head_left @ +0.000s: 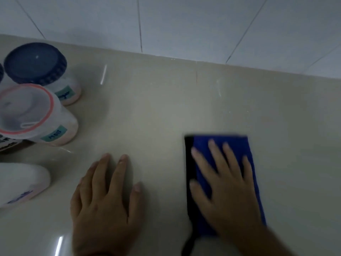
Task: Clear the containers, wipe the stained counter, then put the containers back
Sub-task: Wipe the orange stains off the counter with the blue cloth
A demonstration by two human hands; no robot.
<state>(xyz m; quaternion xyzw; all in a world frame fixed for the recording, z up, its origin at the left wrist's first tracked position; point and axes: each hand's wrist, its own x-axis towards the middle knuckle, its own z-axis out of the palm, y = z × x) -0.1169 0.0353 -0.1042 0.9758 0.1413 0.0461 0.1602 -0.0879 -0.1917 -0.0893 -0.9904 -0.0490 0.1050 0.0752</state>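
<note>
Partly blurred: right hand lies flat, fingers spread, pressing a folded blue cloth on the surface; cloth's long axis runs near to far, its near end hidden under the wrist. Left hand rests open, palm down, holding nothing. Containers cluster far left, several cut by the frame; one label reads "MSG".

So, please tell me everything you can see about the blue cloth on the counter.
The folded blue cloth looks like soft microfibre, a long rectangle with a dark, almost black strip along its left edge. It lies flat on the glossy beige counter, right of centre. The right hand presses on it with fingers spread, covering its middle. Its outline is blurred.
</note>
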